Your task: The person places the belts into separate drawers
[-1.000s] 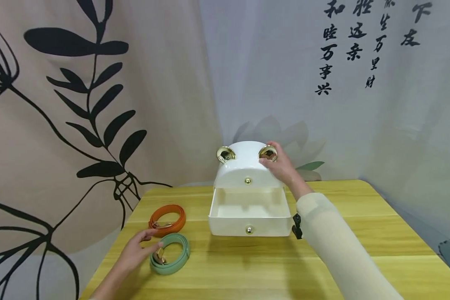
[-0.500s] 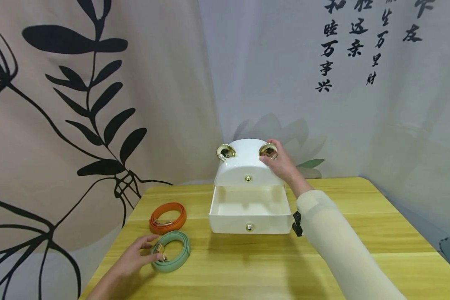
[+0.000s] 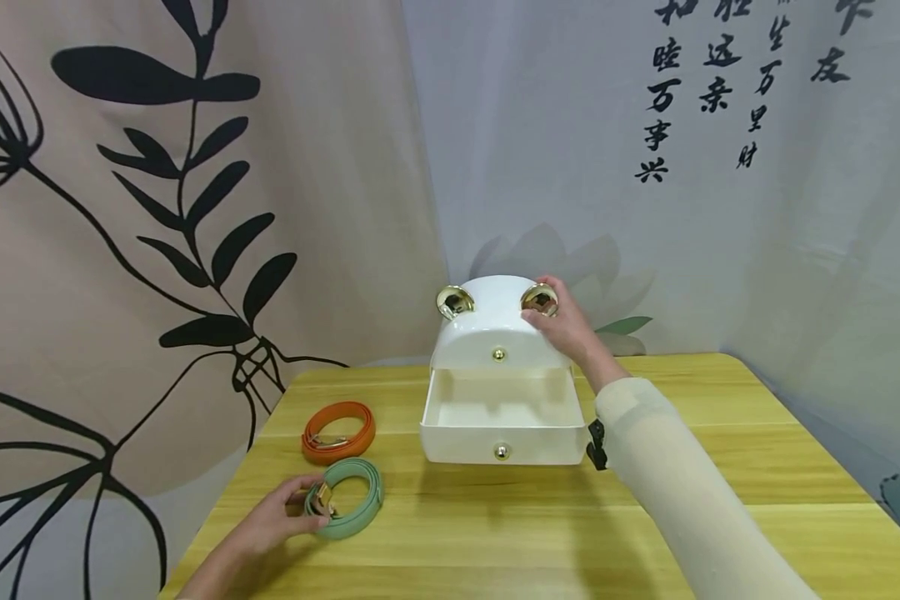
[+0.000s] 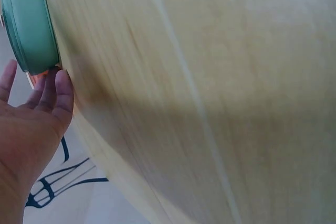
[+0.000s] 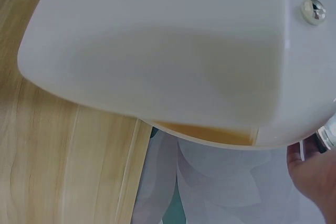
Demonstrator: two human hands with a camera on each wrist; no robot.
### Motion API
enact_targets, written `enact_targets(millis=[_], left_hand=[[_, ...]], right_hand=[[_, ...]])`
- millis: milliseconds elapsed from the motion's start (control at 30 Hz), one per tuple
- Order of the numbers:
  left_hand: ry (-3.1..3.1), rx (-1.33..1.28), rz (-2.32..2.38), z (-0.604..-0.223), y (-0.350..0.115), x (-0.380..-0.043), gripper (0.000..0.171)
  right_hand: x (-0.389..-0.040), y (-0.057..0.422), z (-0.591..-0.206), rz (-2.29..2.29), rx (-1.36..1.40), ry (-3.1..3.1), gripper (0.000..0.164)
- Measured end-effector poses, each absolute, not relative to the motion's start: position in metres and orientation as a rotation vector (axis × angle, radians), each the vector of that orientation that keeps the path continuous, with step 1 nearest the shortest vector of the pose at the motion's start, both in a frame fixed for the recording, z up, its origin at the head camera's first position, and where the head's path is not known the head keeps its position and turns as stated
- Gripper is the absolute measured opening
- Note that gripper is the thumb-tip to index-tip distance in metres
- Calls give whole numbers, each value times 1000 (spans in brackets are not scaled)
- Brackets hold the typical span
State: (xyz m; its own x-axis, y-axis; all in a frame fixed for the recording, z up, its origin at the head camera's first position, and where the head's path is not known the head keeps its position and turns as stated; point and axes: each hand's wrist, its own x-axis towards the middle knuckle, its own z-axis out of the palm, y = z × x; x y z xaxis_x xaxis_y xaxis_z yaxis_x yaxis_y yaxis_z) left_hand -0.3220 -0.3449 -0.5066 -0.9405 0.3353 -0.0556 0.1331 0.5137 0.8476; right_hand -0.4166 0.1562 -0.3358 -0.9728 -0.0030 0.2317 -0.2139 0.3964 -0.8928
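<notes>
In the head view my left hand (image 3: 270, 521) reaches the left side of a rolled green belt (image 3: 363, 517) with a gold buckle. Thumb and fingertips touch its edge, spread on either side of the buckle. The left wrist view shows the fingers (image 4: 63, 90) extended at the end of the green roll (image 4: 37, 30). My right hand (image 3: 573, 329) grips the top right corner of a white drawer box (image 3: 487, 333), thumb in front beside a gold round ear (image 3: 540, 298). Its other fingers are mostly hidden behind. The lower drawer (image 3: 461, 446) is pulled out and bare inside.
A rolled orange belt (image 3: 363, 433) lies just behind the green one. Both belts and the box are on a wooden table (image 3: 495, 533). A printed curtain (image 3: 345, 167) hangs behind the back edge. A black object (image 3: 597, 446) shows by the right sleeve.
My left hand has come in around the left side of the green belt, its fingers drawing closer to it. The right hand has kept its grip on the box.
</notes>
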Motion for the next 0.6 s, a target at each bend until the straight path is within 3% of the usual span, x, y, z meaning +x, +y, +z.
enact_targets(millis=[333,600], left_hand=[[2506,491,1413,-512,-348,-325,63],[2535,578,1448,-517,-346,-323,47]], right_hand=[[-417,157,-336,1608,211,-2456,67],[-417,156,-336,1623,210,-2447,67]])
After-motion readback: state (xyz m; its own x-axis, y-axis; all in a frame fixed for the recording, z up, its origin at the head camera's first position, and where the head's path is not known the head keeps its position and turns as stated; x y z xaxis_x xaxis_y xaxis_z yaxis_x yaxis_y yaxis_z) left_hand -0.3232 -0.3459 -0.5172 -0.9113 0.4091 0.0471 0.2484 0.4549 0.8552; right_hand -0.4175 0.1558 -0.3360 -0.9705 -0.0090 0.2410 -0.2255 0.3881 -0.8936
